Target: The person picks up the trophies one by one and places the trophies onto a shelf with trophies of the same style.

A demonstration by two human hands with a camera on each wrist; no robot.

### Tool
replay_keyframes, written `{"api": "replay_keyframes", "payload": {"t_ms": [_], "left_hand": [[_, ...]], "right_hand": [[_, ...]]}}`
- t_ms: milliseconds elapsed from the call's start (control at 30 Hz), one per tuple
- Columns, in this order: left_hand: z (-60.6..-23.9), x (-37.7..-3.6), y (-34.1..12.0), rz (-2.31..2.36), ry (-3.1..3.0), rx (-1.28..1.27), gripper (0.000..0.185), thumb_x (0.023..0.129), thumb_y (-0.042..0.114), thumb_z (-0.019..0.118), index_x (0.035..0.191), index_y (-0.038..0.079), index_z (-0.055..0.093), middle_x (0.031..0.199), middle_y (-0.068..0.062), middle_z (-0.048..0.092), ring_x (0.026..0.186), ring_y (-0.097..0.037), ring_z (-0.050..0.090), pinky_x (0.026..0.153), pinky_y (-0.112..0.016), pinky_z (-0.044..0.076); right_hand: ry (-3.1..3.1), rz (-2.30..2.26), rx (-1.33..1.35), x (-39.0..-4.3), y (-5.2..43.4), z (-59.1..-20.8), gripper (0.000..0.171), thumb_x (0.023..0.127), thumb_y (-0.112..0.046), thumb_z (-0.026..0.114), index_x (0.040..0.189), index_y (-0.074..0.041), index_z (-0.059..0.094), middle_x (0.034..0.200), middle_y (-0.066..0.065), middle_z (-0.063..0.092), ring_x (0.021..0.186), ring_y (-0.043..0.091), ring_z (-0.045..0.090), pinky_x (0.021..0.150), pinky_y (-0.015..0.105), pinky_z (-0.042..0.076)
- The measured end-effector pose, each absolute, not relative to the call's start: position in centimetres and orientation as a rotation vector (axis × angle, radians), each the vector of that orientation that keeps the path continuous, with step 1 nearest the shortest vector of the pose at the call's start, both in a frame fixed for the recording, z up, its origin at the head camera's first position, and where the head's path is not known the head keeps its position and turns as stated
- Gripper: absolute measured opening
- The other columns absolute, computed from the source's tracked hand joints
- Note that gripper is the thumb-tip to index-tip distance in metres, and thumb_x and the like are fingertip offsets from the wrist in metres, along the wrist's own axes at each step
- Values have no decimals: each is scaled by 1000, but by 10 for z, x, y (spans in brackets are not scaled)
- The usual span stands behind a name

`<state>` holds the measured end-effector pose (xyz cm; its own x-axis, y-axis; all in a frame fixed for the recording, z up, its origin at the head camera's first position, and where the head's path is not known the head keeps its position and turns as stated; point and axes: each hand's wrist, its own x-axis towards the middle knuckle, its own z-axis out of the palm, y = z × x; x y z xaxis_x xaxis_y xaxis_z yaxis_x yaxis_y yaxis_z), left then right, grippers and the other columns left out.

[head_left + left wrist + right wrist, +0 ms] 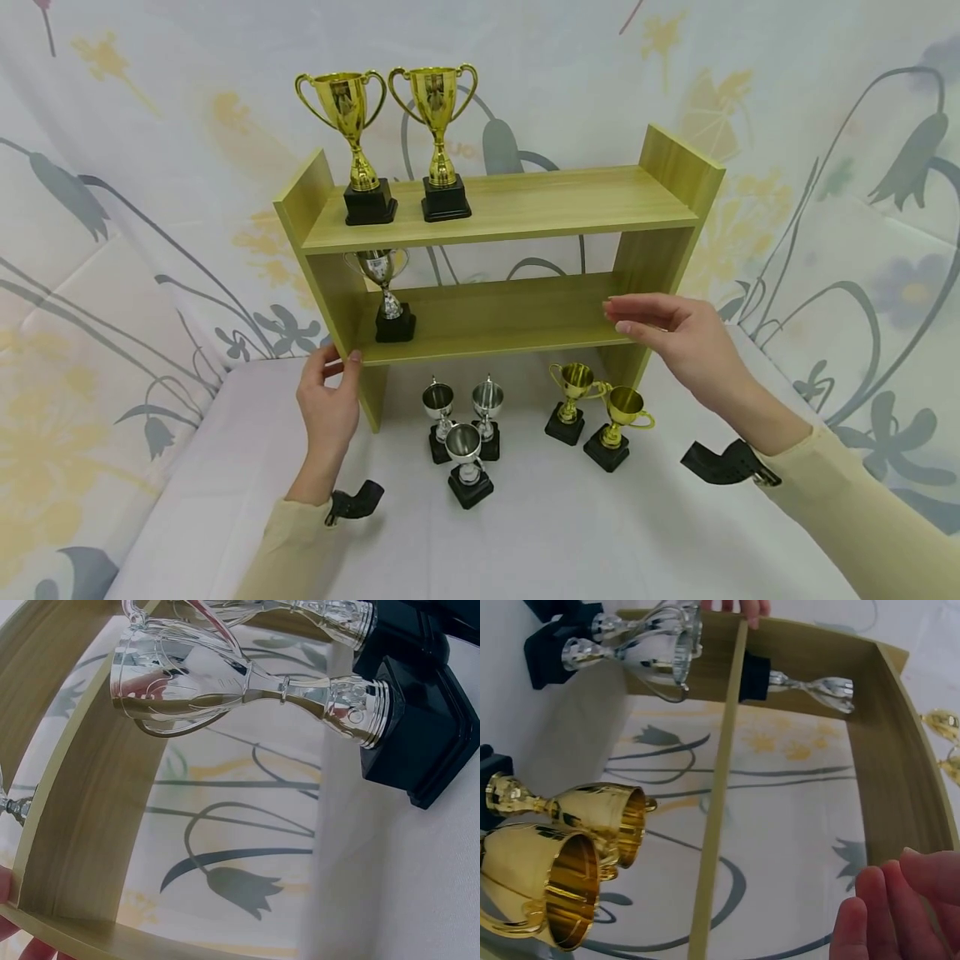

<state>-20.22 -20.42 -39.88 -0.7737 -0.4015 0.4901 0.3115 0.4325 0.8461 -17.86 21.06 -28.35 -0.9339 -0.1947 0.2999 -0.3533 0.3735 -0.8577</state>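
My left hand (330, 400) grips the left side panel of a two-tier wooden shelf (480, 325), with the thumb at the front edge by the lower board. Before the right end of that board my right hand (675, 333) hovers, fingers extended and holding nothing. Two gold trophies (435, 100) stand on the top board at the left. A silver trophy (391, 300) stands on the lower board, its rim partly hidden by the top board. Three small silver trophies (465, 450) are on the table below, and two small gold trophies (611, 442) stand to their right.
A white cloth covers the table (540, 533) under the shelf. Behind it hangs a floral-patterned cloth (555, 50). The shelf's right side panel (663, 242) rises close to my right hand.
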Motion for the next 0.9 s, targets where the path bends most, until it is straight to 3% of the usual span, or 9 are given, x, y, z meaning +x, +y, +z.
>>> {"api": "replay_keyframes", "payload": {"t_ms": [567, 900], "left_hand": [[-398, -202, -205, -1380, -2024, 73, 30, 98, 20, 63, 120, 0, 64, 113, -13, 62, 100, -26, 58, 71, -21, 46], [-399, -202, -206, -1379, -2004, 45, 28, 97, 18, 64, 118, -1, 64, 112, -14, 62, 99, -26, 58, 75, -28, 47]], "right_hand": [[-2585, 1547, 446, -177, 218, -316, 33, 96, -17, 68, 126, -4, 66, 122, 13, 68, 103, 2, 65, 86, 15, 48], [-2614, 1584, 421, -174, 225, -338, 34, 96, -18, 67, 125, 0, 66, 117, 1, 71, 103, 5, 65, 86, 17, 49]]}}
